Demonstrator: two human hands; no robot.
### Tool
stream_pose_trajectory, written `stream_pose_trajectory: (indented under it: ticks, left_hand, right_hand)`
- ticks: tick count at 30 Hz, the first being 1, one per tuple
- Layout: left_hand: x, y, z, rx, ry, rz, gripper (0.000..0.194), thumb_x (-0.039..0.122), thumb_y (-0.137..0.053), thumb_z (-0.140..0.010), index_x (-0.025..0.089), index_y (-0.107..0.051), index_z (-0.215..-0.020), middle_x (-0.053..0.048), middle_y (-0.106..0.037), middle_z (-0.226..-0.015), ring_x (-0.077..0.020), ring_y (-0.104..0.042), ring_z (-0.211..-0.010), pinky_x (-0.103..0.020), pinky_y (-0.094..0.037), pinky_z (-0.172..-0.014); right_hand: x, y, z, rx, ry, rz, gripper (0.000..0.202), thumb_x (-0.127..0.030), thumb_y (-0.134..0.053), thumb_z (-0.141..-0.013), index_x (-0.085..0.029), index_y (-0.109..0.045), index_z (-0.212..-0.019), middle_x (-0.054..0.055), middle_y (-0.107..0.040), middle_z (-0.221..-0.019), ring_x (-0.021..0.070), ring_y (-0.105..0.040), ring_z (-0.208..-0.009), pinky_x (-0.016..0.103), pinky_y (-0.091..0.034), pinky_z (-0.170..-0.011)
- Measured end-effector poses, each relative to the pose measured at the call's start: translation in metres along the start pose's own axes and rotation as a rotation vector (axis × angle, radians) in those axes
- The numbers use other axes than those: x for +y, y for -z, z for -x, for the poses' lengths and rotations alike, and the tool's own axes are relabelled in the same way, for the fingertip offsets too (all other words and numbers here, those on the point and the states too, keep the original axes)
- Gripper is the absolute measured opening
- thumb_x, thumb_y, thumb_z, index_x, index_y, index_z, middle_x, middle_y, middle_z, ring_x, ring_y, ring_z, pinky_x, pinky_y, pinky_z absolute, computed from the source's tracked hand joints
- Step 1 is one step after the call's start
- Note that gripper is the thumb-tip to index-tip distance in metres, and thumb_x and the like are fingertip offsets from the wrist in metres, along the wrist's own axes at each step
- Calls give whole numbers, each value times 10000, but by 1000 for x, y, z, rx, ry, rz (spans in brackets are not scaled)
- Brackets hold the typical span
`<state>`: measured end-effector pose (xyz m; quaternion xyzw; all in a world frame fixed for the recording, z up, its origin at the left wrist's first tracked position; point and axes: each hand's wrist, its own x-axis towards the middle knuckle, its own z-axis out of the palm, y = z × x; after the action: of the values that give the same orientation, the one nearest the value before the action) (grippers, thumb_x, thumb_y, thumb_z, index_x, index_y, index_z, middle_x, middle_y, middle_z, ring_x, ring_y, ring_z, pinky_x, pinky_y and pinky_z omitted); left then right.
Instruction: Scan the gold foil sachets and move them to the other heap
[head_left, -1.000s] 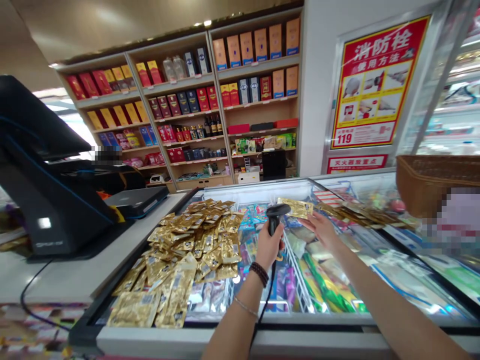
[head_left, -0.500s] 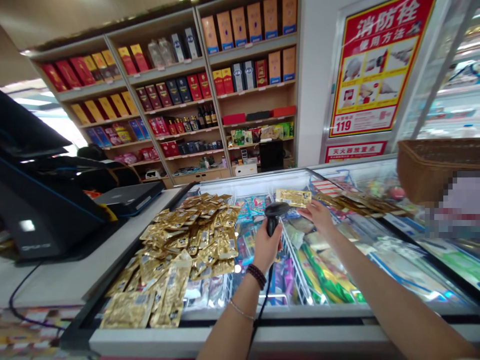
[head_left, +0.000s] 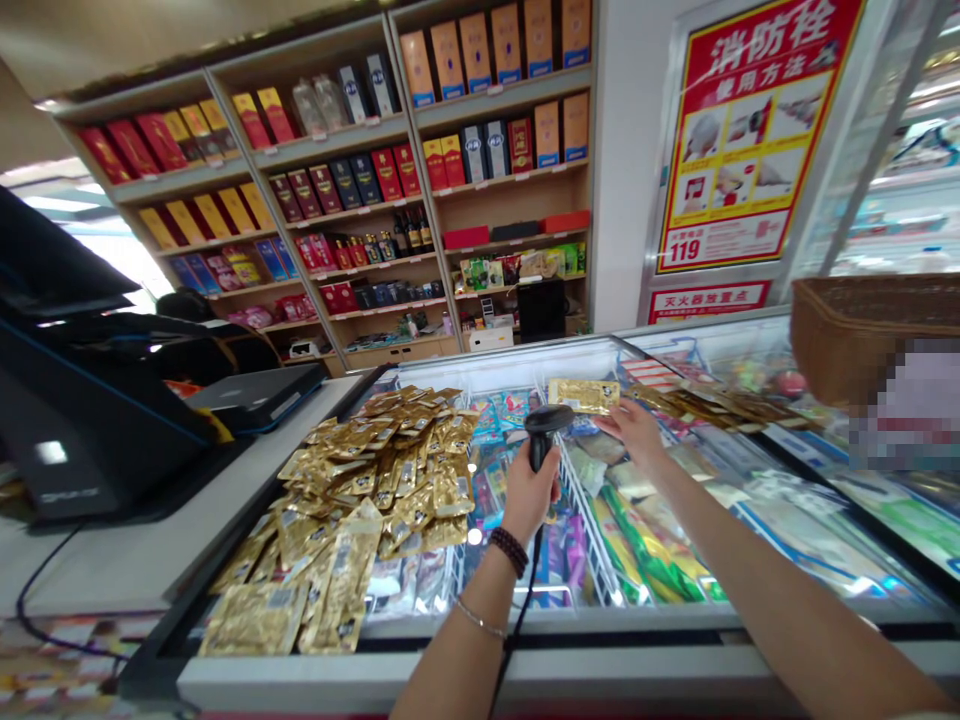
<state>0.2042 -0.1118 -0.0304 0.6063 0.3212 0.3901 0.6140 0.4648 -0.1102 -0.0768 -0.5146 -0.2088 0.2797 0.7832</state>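
My left hand (head_left: 528,488) is wrapped round the handle of a black barcode scanner (head_left: 549,420), its head turned toward a gold foil packet (head_left: 583,395). The scanner's cord runs down past my wrist. With my right hand (head_left: 634,430) I grip that packet by its right end, holding it over the glass freezer top. To the left of the scanner a large heap of similar gold packets (head_left: 405,470) lies on the glass. A smaller row of gold packets (head_left: 720,405) lies to the right of my right hand.
A chest freezer (head_left: 525,640) with bagged goods in wire baskets spreads under my hands. At the left are a counter (head_left: 150,550) and a dark checkout screen (head_left: 60,400). A brown wicker basket (head_left: 862,330) stands at the right. Shelves of boxes (head_left: 360,190) line the back wall.
Hardly anything differs. The scanner in my left hand has shifted very slightly left, along with the whole view; my right hand still holds the packet in the same place.
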Motion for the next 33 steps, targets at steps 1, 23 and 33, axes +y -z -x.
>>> stream_pose_trajectory:
  ticks: [1, 23, 33]
  left_hand:
    - [-1, 0, 0, 1, 1, 0, 548, 686, -949, -937, 288, -575, -894, 78, -582, -656, -120, -546, -466, -244, -414, -478]
    - [6, -80, -25, -26, -69, 156, 877, 1016, -989, -604, 256, -640, -868, 57, -599, -666, -98, -508, -436, -228, -346, -438]
    - [-3, -104, -24, 11, 6, 132, 935, 1081, -973, -472, 256, -640, -759, 46, -613, -609, -107, -521, -430, -228, -381, -439]
  right_hand:
    - [0, 0, 0, 6, -5, 4, 269, -197, -954, -910, -290, -706, -861, -42, -756, -720, 288, -933, -852, 642, -769, -1184]
    - [-77, 108, -14, 223, 127, -57, 374, -458, -1042, -857, -339, -690, -823, 41, -890, -814, 336, -958, -929, 570, -812, -1086]
    - [-92, 171, -26, 384, 198, 2, 246, -340, -940, -886, -333, -707, -806, 14, -857, -769, 320, -949, -870, 555, -811, -1087]
